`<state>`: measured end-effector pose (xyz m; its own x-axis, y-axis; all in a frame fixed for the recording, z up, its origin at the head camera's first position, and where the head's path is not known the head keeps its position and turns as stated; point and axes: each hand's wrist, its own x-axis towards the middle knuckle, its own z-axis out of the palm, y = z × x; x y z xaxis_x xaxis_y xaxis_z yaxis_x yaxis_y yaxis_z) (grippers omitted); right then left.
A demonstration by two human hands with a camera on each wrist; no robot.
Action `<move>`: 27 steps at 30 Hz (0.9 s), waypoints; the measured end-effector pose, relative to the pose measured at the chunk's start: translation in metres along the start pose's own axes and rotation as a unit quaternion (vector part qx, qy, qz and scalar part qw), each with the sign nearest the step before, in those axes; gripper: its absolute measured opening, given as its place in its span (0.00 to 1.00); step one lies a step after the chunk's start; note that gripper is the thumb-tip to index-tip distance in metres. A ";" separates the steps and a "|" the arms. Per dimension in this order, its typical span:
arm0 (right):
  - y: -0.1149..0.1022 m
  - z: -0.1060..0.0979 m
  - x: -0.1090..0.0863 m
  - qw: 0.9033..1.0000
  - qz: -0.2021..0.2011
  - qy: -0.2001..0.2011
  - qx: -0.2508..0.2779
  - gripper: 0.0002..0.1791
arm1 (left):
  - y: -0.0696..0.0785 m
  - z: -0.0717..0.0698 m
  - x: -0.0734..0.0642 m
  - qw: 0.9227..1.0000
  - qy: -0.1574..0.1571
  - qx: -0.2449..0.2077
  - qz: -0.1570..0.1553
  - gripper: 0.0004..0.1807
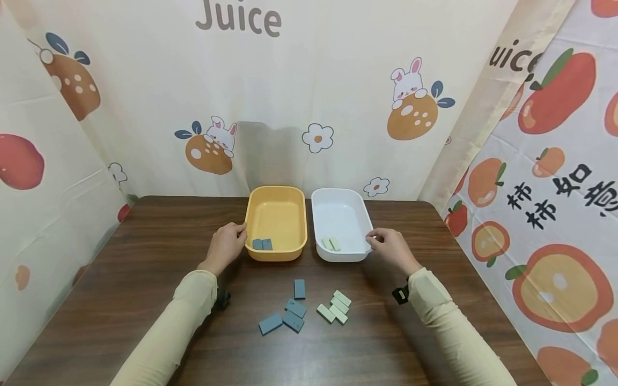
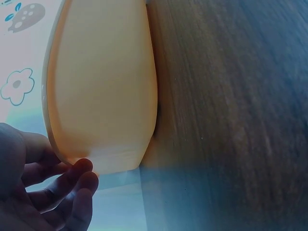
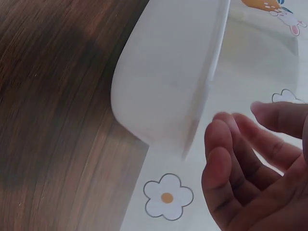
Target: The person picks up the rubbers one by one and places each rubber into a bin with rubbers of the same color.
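My left hand (image 1: 226,246) pinches the near left rim of a yellow plastic bin (image 1: 277,217), thumb over the edge and fingertips against the outside wall in the left wrist view. Two blue-grey blocks (image 1: 257,244) lie inside it at the near left. By the right rim of a white plastic bin (image 1: 340,214) is my right hand (image 1: 392,247). In the right wrist view its fingers are loosely bent, thumb apart, with a gap to the bin wall (image 3: 159,72). Two pale green blocks (image 1: 335,244) sit in the white bin.
Several blue-grey blocks (image 1: 299,289) lie loose on the dark wooden table (image 1: 164,236), nearer than the yellow bin. Several pale green blocks (image 1: 342,298) are clustered to their right. A printed curtain (image 1: 289,96) hangs behind the bins and along both sides.
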<state>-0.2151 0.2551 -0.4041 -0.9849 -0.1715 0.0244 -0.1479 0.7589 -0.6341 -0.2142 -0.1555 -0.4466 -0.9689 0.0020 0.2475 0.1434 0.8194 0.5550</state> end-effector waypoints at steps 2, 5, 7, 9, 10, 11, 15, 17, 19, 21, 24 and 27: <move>-0.002 0.001 -0.001 1.000 -0.010 -0.015 0.000 0.13 | 0.000 -0.001 0.000 1.000 -0.001 -0.001 -0.001 0.18; -0.005 0.002 -0.003 0.999 -0.026 -0.037 0.001 0.12 | 0.001 -0.001 0.000 1.000 -0.007 -0.002 -0.005 0.19; -0.007 0.003 -0.004 0.998 -0.041 -0.051 -0.005 0.12 | 0.001 -0.002 0.000 1.000 -0.010 -0.003 -0.008 0.19; -0.009 0.004 -0.006 0.997 -0.050 -0.062 -0.011 0.11 | 0.000 -0.002 0.000 1.000 -0.012 -0.003 -0.011 0.19; -0.010 0.004 -0.006 0.996 -0.053 -0.066 -0.016 0.11 | 0.000 -0.002 0.000 1.000 -0.012 -0.003 -0.011 0.19; -0.011 0.005 -0.007 0.996 -0.058 -0.070 -0.020 0.11 | 0.000 -0.001 0.000 1.000 -0.012 -0.003 -0.012 0.19; -0.012 0.007 -0.008 0.993 -0.078 -0.083 -0.038 0.10 | 0.000 -0.001 0.000 1.000 -0.013 -0.001 -0.013 0.19; -0.011 0.008 -0.009 0.991 -0.091 -0.090 -0.044 0.10 | 0.000 -0.001 0.001 1.000 -0.013 0.000 -0.012 0.19; -0.011 0.010 -0.010 0.990 -0.096 -0.099 -0.042 0.09 | 0.000 -0.001 0.001 1.000 -0.015 0.001 -0.012 0.19; -0.010 0.011 -0.011 0.988 -0.104 -0.111 -0.038 0.09 | 0.000 -0.001 0.001 1.000 -0.016 0.000 -0.012 0.19; -0.010 0.012 -0.013 0.984 -0.116 -0.134 -0.030 0.10 | 0.000 -0.002 0.001 1.000 -0.017 -0.003 -0.012 0.19; -0.010 0.014 -0.015 0.979 -0.131 -0.155 -0.033 0.11 | -0.001 -0.002 0.001 1.000 -0.015 -0.002 -0.012 0.19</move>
<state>-0.1980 0.2414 -0.4086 -0.8390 -0.5406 -0.0625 -0.4076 0.7004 -0.5858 -0.2145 -0.1568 -0.4456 -0.9777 0.0002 0.2100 0.1214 0.8166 0.5643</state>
